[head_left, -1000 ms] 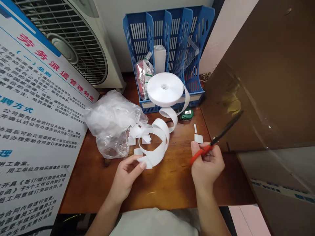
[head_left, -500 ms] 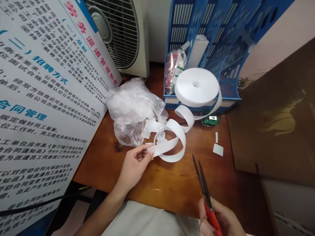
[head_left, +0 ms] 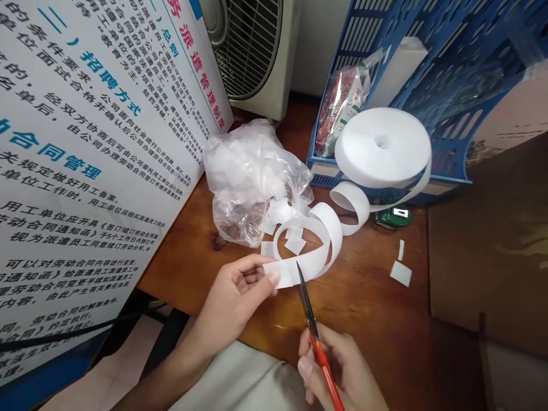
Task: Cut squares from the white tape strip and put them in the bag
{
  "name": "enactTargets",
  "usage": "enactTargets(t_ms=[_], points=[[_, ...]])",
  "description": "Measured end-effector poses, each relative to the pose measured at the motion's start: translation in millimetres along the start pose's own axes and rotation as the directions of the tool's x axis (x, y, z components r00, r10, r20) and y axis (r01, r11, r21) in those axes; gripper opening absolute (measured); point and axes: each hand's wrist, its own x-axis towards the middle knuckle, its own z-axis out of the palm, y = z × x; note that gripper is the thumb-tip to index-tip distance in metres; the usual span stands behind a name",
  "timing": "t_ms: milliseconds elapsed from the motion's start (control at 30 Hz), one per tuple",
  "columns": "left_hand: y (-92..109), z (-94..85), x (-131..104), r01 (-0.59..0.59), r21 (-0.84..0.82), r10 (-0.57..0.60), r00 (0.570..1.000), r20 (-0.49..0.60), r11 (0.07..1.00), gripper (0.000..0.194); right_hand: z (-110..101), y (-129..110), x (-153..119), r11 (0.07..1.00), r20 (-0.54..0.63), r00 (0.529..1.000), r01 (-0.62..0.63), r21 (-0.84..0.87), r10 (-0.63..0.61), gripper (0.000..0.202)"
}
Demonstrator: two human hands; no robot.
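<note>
Between thumb and fingers, my left hand (head_left: 240,294) pinches the end of a white hook-and-loop-like tape strip (head_left: 314,260). A separate-looking square section lies over the strip's end under my thumb. The strip curls in loops back to a large white roll (head_left: 359,148) at the right. My right hand (head_left: 336,365) grips red-handled scissors (head_left: 308,302), blades pointing up and away from me. Their tips overlap the strip just right of my left thumb; the blades look nearly closed. Whether they touch the tape I cannot tell.
A clear plastic bag (head_left: 240,177) with white pieces sits on the wooden table (head_left: 359,308). Blue file racks (head_left: 454,154), a green tape measure (head_left: 391,218) and a cut white square (head_left: 401,274) are to the right. A printed board (head_left: 85,188) leans left, near a fan (head_left: 274,74).
My right hand has brought the scissors leftward and up to the strip, and their blades are closer together. The view has shifted, and my left hand still pinches the strip's end.
</note>
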Motion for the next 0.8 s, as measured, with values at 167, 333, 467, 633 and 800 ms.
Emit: enactTargets(t_ms=[167, 333, 467, 633, 800], points=[[1.3, 2.5, 0.3, -0.01, 0.022, 0.01, 1.0, 0.001, 1.0, 0.02, 1.0, -3.4, 10.2, 0.996, 0.049, 0.997, 0.049, 0.072, -0.052, 0.032], [2.7, 3.6, 1.7, -0.012, 0.015, 0.012, 1.0, 0.003, 1.0, 0.016, 5.0, -0.3, 11.0, 0.991, 0.011, 0.998, 0.06, 0.122, -0.062, 0.034], [5.0, 5.2, 1.6, -0.02, 0.017, 0.02, 1.0, -0.001, 1.0, 0.015, 8.9, -0.2, 10.0, 0.987, -0.032, 0.998, 0.063, 0.149, -0.059, 0.037], [3.4, 5.1, 1.8, -0.029, 0.01, 0.029, 1.0, -0.003, 1.0, 0.015, 9.1, -1.3, 11.2, 0.989, -0.032, 0.997, 0.073, 0.13, -0.07, 0.037], [3.6, 4.9, 3.3, -0.036, -0.028, 0.036, 0.999, -0.001, 0.999, 0.011, 6.2, -2.8, 12.5, 0.989, -0.006, 0.998, 0.068, 0.134, -0.068, 0.038]])
